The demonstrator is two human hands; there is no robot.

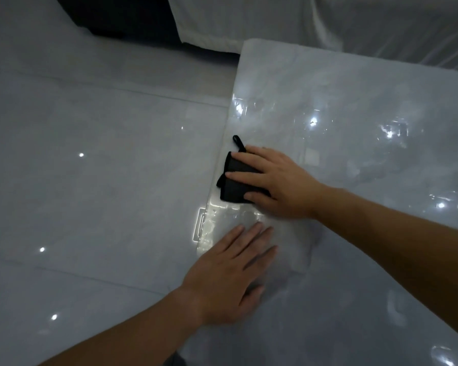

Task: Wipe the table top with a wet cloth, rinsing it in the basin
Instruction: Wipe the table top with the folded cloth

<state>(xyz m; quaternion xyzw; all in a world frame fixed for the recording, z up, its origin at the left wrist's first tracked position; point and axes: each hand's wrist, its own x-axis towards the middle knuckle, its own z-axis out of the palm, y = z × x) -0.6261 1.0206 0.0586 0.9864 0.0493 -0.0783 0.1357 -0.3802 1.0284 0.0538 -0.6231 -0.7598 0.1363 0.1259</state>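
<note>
One cloth (234, 182) lengthwise along table (328, 85) edge

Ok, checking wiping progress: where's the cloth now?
Head view: the black cloth lies at the left edge of the table top, pressed under the right hand, just beyond the left hand.

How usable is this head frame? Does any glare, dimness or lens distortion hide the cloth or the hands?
Head view: the light is dim and bluish. Small glare spots dot the wet table top and the floor, but none cover the black cloth. The right hand and left hand read clearly, both flat. Wide-angle bending curves the table's edges.
</note>
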